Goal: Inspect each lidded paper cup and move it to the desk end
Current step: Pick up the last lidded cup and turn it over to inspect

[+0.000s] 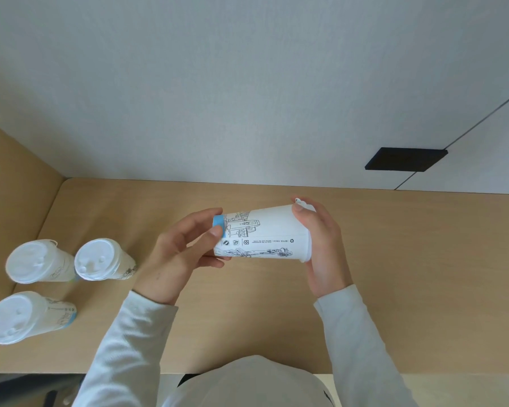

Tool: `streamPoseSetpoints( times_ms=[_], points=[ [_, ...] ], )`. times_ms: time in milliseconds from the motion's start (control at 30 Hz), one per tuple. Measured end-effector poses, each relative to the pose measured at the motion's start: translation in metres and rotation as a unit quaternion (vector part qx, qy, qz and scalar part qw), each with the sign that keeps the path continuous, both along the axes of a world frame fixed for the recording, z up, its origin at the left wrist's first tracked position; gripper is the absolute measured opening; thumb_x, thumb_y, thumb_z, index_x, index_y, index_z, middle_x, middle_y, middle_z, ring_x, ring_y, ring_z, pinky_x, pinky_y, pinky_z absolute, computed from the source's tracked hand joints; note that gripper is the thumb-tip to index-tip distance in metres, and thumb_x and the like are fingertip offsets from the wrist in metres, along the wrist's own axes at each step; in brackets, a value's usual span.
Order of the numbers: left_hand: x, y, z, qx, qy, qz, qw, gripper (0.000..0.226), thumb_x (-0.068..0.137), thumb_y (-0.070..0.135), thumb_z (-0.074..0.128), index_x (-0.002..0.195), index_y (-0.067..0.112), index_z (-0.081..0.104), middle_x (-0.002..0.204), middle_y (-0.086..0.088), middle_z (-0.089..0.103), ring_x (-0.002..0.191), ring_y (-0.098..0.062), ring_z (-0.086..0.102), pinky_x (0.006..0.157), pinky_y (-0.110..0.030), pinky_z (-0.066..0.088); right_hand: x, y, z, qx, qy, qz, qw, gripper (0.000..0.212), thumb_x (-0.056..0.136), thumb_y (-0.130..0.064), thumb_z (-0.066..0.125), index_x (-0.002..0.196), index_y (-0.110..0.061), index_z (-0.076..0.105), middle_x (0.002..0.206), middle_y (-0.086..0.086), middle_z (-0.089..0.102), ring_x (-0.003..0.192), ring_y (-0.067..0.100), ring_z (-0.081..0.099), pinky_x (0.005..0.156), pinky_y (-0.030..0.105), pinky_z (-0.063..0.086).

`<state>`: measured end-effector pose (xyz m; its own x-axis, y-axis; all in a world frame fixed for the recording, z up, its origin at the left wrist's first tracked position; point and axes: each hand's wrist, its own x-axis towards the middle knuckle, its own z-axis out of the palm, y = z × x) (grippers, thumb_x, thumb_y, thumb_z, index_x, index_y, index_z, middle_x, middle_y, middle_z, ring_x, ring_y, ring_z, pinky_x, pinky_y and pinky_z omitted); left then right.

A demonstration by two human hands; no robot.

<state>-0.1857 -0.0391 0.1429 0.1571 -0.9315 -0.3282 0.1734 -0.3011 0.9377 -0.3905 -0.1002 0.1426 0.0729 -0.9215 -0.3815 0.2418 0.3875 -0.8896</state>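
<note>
Cups are standing upright in a cluster at the left end of the table (423, 259): a far-left cup (40, 261), a second cup (100, 259) just beside it, and a near cup (21, 317) closer to the person. Right of them and well apart, the left hand (177, 254) is curling its fingers (194, 218) round the blue-banded base of the held cup (265, 233).

That held cup is hanging in the air over the middle of the table. It is lying on its side with its long axis running left to right, base to the left and lid (308, 254) to the right. The right hand (323, 245) is wrapping the lid end, its fingers (301, 212) gripping over the rim and hiding most of the lid.

Both hands are sharing the hold, and the left one is lying nearer the cluster. By the look of it, inspection is under way. Setting the cup down will likely call for swinging the base downward first. Which table end is the goal cannot be told.
</note>
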Motion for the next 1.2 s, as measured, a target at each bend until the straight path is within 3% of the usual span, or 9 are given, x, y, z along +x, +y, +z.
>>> streamPoseSetpoints(
  times_ms=[167, 300, 400, 533, 700, 867, 933, 1067, 1200],
  points=[
    [-0.003, 0.004, 0.004, 0.032, -0.003, 0.022, 0.999, 0.042, 0.086, 0.043, 0.068, 0.119, 0.017, 0.069, 0.107, -0.011, 0.075, 0.068, -0.035, 0.073, 0.060, -0.033, 0.060, 0.001, 0.008, 0.002, -0.012, -0.012, -0.006, 1.000, 0.051, 0.064, -0.046, 0.077, 0.109, -0.022, 0.073, 0.096, -0.011, 0.070, 0.096, 0.016, 0.066, 0.087, 0.041, 0.049],
    [0.002, 0.010, 0.004, 0.008, 0.004, 0.006, 1.000, 0.042, 0.083, 0.036, 0.073, 0.119, 0.014, 0.069, 0.106, -0.017, 0.074, 0.070, -0.032, 0.071, 0.064, -0.030, 0.059, 0.003, 0.013, 0.002, -0.006, 0.002, -0.015, 1.000, 0.053, 0.064, -0.048, 0.077, 0.112, -0.026, 0.074, 0.108, -0.009, 0.071, 0.109, 0.020, 0.066, 0.097, 0.047, 0.049],
    [0.005, 0.015, 0.004, -0.009, -0.006, -0.008, 1.000, 0.044, 0.082, 0.033, 0.068, 0.123, 0.018, 0.067, 0.109, -0.009, 0.075, 0.076, -0.032, 0.074, 0.067, -0.032, 0.060, 0.003, 0.016, 0.002, 0.002, 0.001, -0.022, 1.000, 0.058, 0.063, -0.049, 0.077, 0.116, -0.027, 0.073, 0.112, -0.010, 0.070, 0.110, 0.019, 0.066, 0.096, 0.045, 0.049],
    [0.002, 0.017, 0.004, 0.006, -0.018, 0.014, 1.000, 0.041, 0.086, 0.040, 0.066, 0.119, 0.015, 0.069, 0.101, -0.014, 0.076, 0.069, -0.030, 0.072, 0.061, -0.031, 0.058, 0.005, 0.021, 0.004, 0.000, 0.001, -0.017, 1.000, 0.059, 0.063, -0.048, 0.078, 0.117, -0.025, 0.073, 0.106, -0.008, 0.070, 0.104, 0.020, 0.067, 0.090, 0.044, 0.050],
    [0.010, 0.025, 0.002, -0.013, -0.015, -0.017, 1.000, 0.052, 0.074, 0.039, 0.074, 0.122, 0.020, 0.068, 0.118, -0.002, 0.074, 0.094, -0.021, 0.074, 0.072, -0.034, 0.061, 0.005, 0.023, 0.006, -0.004, 0.002, -0.012, 1.000, 0.060, 0.063, -0.048, 0.076, 0.116, -0.020, 0.071, 0.100, -0.012, 0.067, 0.098, 0.015, 0.065, 0.083, 0.038, 0.048],
    [0.007, 0.024, 0.005, 0.005, -0.025, 0.012, 1.000, 0.046, 0.081, 0.046, 0.067, 0.116, 0.016, 0.071, 0.098, -0.013, 0.077, 0.069, -0.029, 0.073, 0.059, -0.029, 0.057, 0.008, 0.026, 0.005, -0.009, 0.001, -0.004, 1.000, 0.057, 0.063, -0.048, 0.076, 0.113, -0.021, 0.072, 0.100, -0.012, 0.068, 0.097, 0.015, 0.065, 0.083, 0.038, 0.049],
    [0.010, 0.026, 0.004, 0.001, -0.027, 0.004, 1.000, 0.052, 0.074, 0.047, 0.072, 0.116, 0.016, 0.071, 0.102, -0.010, 0.077, 0.072, -0.028, 0.073, 0.061, -0.029, 0.058, 0.009, 0.026, 0.005, -0.013, 0.008, -0.004, 1.000, 0.055, 0.065, -0.048, 0.075, 0.112, -0.021, 0.071, 0.101, -0.009, 0.066, 0.099, 0.017, 0.063, 0.086, 0.041, 0.046],
    [0.016, 0.028, 0.005, -0.009, -0.028, -0.024, 0.999, 0.046, 0.078, 0.029, 0.074, 0.123, 0.021, 0.068, 0.119, 0.003, 0.074, 0.089, -0.020, 0.075, 0.069, -0.031, 0.060, 0.009, 0.025, 0.007, -0.005, 0.003, 0.005, 1.000, 0.053, 0.065, -0.049, 0.076, 0.110, -0.022, 0.071, 0.100, -0.002, 0.066, 0.098, 0.023, 0.065, 0.084, 0.044, 0.048],
    [0.010, 0.024, 0.006, 0.023, -0.028, 0.014, 0.999, 0.042, 0.084, 0.046, 0.071, 0.113, 0.015, 0.072, 0.101, -0.009, 0.077, 0.068, -0.028, 0.073, 0.056, -0.029, 0.057, 0.010, 0.025, 0.007, -0.007, 0.003, 0.002, 1.000, 0.052, 0.064, -0.049, 0.076, 0.108, -0.021, 0.072, 0.094, -0.007, 0.069, 0.095, 0.020, 0.066, 0.083, 0.043, 0.049]
  ],
)
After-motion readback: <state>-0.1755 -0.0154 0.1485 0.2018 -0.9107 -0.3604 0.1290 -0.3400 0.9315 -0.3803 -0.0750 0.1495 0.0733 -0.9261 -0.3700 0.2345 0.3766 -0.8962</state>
